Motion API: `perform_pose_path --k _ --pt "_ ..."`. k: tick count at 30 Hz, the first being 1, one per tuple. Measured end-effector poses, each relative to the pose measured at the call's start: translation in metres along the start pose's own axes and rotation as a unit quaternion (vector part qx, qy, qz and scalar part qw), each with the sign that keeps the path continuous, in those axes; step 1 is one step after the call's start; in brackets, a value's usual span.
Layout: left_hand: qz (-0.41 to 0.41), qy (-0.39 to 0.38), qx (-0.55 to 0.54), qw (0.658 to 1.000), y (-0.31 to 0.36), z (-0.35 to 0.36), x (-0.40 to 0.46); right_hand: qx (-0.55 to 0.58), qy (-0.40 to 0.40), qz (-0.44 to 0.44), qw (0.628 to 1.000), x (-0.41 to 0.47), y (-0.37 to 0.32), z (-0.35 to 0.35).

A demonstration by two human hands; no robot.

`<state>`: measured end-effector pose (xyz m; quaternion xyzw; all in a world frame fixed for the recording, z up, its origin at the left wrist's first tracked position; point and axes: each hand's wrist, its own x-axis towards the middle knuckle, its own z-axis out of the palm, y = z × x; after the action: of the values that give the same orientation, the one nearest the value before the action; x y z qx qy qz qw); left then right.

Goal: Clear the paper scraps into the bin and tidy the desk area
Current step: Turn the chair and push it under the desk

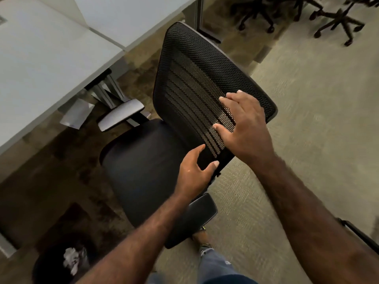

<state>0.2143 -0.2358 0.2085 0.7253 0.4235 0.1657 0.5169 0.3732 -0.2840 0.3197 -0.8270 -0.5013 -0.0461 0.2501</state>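
A black office chair with a mesh backrest (196, 64) and a dark seat (141, 160) stands beside the white desk (41, 64). My left hand (194, 173) grips the lower side edge of the backrest, thumb on the outer face. My right hand (246, 128) lies flat on the mesh, its fingers apart and holding nothing. At the bottom left a dark bin (53, 265) holds crumpled white paper (71, 259). A flat grey sheet-like piece (75, 115) lies on the floor under the desk edge.
The chair's armrests (121, 113) (196, 216) stick out on both sides. Desk legs (108, 89) stand under the table. More chair bases (336, 19) sit at the far right. My foot (203, 238) is on the carpet by the chair.
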Motion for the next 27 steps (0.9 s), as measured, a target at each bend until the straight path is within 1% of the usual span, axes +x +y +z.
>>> perform_pose_path --k 4,7,10,14,21,25,27 --pt "0.013 -0.01 0.045 0.999 0.011 0.036 0.011 -0.04 0.0 -0.034 0.999 0.017 0.016 -0.01" --pt "0.025 -0.004 0.086 0.996 0.017 0.056 0.018 -0.045 -0.002 -0.028 0.999 0.029 0.029 -0.018" --pt "0.038 0.025 0.144 0.989 0.021 0.068 0.025 -0.04 -0.038 -0.01 0.998 0.04 0.04 -0.023" --pt "0.033 0.054 0.198 0.978 0.026 0.072 0.034 -0.027 -0.092 -0.022 0.995 0.051 0.045 -0.025" --pt "0.029 0.065 0.228 0.971 0.025 0.072 0.036 0.032 -0.088 -0.032 0.995 0.06 0.041 -0.026" --pt "0.019 0.088 0.209 0.974 0.026 0.069 0.031 0.065 -0.081 -0.054 0.993 0.072 0.037 -0.031" --pt "0.016 0.101 0.197 0.975 0.026 0.069 0.026 0.083 -0.092 -0.06 0.99 0.077 0.036 -0.032"
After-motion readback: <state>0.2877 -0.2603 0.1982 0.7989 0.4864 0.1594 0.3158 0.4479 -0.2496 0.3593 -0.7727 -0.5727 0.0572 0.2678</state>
